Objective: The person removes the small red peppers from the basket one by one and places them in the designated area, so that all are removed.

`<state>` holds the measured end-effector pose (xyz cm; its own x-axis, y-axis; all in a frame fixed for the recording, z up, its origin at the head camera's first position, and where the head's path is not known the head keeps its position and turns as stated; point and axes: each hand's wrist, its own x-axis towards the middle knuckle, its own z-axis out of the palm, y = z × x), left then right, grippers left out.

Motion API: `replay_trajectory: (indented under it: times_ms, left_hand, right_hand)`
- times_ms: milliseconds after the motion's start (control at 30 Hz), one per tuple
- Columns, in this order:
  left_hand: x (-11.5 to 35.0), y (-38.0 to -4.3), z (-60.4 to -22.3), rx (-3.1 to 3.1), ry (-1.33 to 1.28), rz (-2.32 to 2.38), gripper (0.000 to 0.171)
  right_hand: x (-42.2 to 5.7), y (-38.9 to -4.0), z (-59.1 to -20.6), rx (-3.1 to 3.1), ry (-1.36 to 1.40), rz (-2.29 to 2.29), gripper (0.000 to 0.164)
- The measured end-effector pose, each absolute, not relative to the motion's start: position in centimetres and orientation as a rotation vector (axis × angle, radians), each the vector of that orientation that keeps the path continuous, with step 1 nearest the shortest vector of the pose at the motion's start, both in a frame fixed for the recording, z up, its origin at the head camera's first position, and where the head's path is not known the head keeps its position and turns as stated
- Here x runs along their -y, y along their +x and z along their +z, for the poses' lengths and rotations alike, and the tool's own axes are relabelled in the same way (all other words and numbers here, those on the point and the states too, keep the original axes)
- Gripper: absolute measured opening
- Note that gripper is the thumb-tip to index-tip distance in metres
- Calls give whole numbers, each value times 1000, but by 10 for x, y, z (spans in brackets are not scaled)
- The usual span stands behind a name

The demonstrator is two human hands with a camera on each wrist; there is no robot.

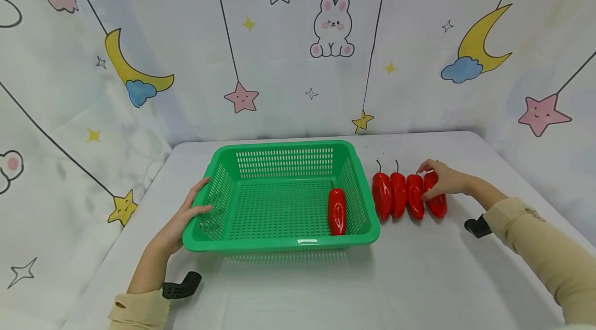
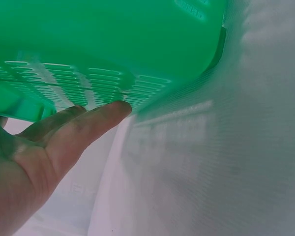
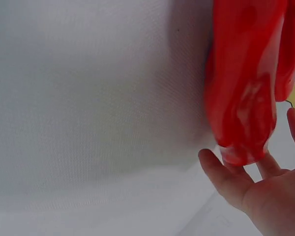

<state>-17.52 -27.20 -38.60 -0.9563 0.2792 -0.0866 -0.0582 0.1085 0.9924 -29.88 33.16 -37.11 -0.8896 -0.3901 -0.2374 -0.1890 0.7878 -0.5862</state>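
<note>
A green plastic basket [image 1: 279,244] stands on the table with one red pepper [image 1: 337,212] lying inside near its right wall. My left hand [image 1: 179,221] rests at the basket's left rim; in the left wrist view its straight fingers [image 2: 101,120] touch the slotted outer wall. To the right of the basket lie several glossy red peppers side by side, stems pointing away. Over the rightmost pepper [image 1: 437,207] is my right hand [image 1: 444,180], thumb and fingers spread about it. The right wrist view shows loosely bent fingers [image 3: 226,184] around one end of a pepper [image 3: 243,98].
The white-covered table [image 1: 298,288] reaches to a printed cloth backdrop [image 1: 298,45] of moons, stars and bunnies. Black wrist devices [image 1: 182,286] show at both wrists. The leftmost pepper [image 1: 382,196] of the row lies close beside the basket's right wall.
</note>
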Motion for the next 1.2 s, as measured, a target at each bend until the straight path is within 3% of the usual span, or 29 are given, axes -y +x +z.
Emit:
replay_trajectory:
  times_ms: [600,1200]
  left_hand:
    - [272,-175,-385,-2147,206,1923,65]
    - [270,-174,-383,-2160,194,1921,66]
  right_hand:
    - [-341,-288,-359,-2765,-477,-843,73]
    - [-312,-276,-311,-2869,-604,-943,73]
